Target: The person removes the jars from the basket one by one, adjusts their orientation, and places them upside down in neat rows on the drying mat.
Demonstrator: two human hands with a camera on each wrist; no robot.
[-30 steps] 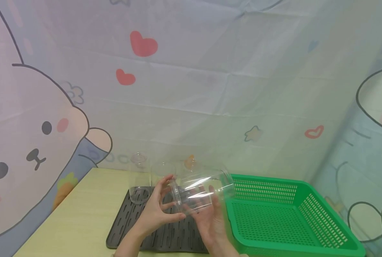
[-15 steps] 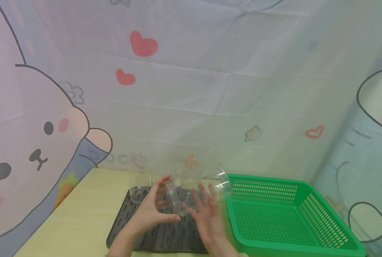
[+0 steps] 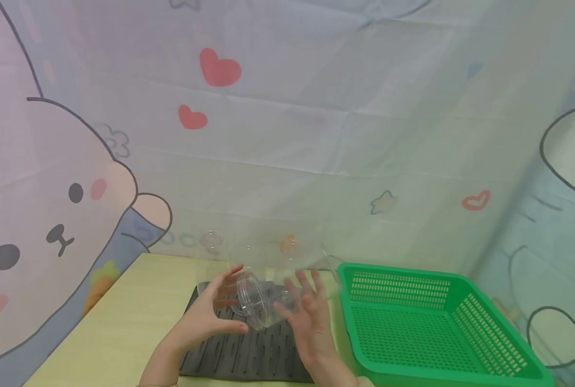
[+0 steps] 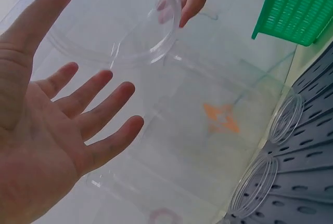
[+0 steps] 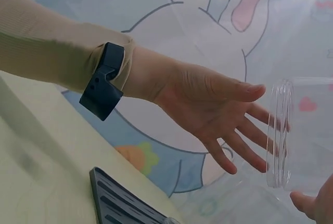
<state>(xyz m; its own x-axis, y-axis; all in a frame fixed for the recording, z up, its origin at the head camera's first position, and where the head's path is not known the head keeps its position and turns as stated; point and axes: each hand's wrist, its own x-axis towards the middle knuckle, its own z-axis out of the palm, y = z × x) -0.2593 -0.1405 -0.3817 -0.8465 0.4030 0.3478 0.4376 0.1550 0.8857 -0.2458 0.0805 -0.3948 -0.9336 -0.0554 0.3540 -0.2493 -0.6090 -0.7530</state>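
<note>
A large clear plastic jar (image 3: 254, 300) is held in the air, tilted on its side, its threaded mouth toward the left. My right hand (image 3: 310, 317) holds its body, fingers spread and bent against the wall; only part of this hand (image 5: 311, 203) shows in the right wrist view. My left hand (image 3: 202, 314) is beside the mouth with thumb and fingers spread. In the left wrist view, the left fingers (image 4: 106, 146) look apart from the rim. Behind, several similar clear jars (image 4: 253, 186) stand mouth-down on a dark grey ridged mat (image 3: 239, 355); their outlines are faint.
A green perforated plastic basket (image 3: 428, 371) stands to the right of the mat. Underneath is a pale yellow table (image 3: 108, 317). A printed cloth (image 3: 316, 134) with hearts and cartoon animals hangs behind the table.
My left hand has moved left and down, away from the jar's rim. The jar has shifted slightly left, and its mouth has turned more toward the head camera. The right hand stays at the jar.
</note>
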